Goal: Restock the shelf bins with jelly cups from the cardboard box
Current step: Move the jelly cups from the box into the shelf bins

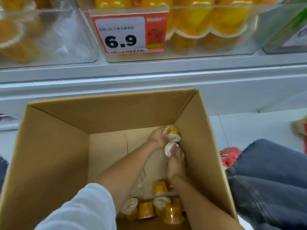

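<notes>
1. Head view, the step in hand: both hands are deep in the cardboard box, gathering jelly cups at about 2 o'clock on the box floor, against the right wall.
2. The left hand grips a pair of cups, lids turned towards the camera.
3. The right hand lies over a third cup just below them, at 6 o'clock from the pair. Its fingers rest on the cup's side. I cannot tell whether they have closed round it.
4. To do this well, I judge each hand should have a firm wrap round the cup bodies rather than the foil lids before lifting. The hands should then rise straight up past the box wall towards the shelf bins at 12 o'clock.
5. More loose cups lie at 6 o'clock on the box floor, some tipped over. They look like the next load.
6. Hard to make out:
   - The left hand's fingers are hidden behind the pair.
   - The right forearm covers part of the loose cups, so their count is unclear.
   - The bins are blurred and cut off at the top edge, so free room inside them cannot be judged.
   - The small print on the price tag is unreadable.
</notes>
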Demonstrator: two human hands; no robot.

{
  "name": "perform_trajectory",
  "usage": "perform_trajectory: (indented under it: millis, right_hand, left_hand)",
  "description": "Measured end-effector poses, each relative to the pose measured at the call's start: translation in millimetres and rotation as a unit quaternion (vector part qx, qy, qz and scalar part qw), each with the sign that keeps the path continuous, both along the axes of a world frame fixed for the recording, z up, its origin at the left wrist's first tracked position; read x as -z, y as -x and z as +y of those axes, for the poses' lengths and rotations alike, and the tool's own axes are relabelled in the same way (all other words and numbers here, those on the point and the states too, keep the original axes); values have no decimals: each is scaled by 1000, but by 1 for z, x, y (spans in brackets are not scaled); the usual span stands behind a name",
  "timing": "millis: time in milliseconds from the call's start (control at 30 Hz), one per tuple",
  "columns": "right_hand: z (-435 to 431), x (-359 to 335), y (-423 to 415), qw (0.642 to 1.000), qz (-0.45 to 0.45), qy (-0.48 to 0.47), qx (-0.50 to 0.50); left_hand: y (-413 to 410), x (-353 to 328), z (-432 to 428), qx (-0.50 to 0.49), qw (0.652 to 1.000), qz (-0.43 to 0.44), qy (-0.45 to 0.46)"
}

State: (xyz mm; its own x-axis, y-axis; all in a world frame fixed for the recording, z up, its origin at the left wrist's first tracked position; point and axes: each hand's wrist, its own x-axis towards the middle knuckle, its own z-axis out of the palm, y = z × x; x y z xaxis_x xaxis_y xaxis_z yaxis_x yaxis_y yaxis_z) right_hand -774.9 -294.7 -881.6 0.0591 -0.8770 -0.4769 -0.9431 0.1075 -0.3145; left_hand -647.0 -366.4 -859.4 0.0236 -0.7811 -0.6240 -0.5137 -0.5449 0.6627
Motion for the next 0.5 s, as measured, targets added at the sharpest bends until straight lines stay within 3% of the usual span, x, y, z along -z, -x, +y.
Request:
perform_trajectory:
  millis: [67,267,400,500]
  right_hand:
    - [-1,3,-5,999,-29,8,32]
    - [-5,13,-13,997,15,54,46]
    - [-15,13,-16,998,26,35,45]
    - [-13,1,-15,998,23,56,12]
  left_hand:
    - [9,14,-9,14,1000,-15,-10]
    - [6,22,-14,36,991,-123,24]
    - [-17,15,-3,-128,991,-42,-20]
    - [-45,-1,18,-183,983,-20,-29]
